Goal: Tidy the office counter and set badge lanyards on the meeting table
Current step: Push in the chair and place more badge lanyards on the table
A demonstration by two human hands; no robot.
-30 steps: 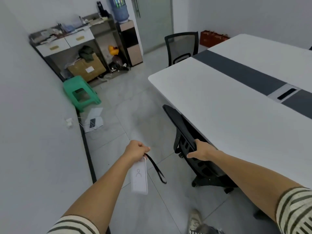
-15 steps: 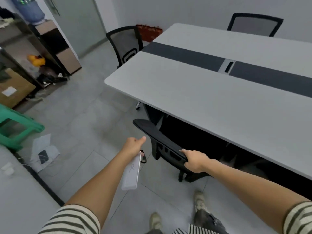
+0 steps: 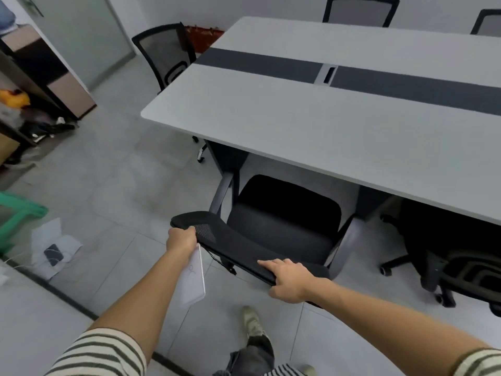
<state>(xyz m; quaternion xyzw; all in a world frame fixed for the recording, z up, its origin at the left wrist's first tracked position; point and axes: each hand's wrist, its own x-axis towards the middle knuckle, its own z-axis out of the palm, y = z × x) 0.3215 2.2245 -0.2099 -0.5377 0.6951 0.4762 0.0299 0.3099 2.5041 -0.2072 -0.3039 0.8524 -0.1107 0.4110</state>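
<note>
**Mostly grey room, a few pops of colour**

The tabletop [image 3: 271, 118] is pale grey with a dark charcoal stripe [image 3: 257, 63] across it. The chair [image 3: 284, 221] mid-frame is all black, with a mesh weave on its back. The badge card [image 3: 192, 278] is white with a thin line figure. The sleeve [image 3: 103, 354] at lower left has cream and dark olive stripes. There's a green stool [image 3: 24, 213] at the left edge and a light grey tiled floor [image 3: 108, 172].

Head view, steeply downward, close over chair back [image 3: 238, 246], meeting table [image 3: 298, 126] ahead.
</note>
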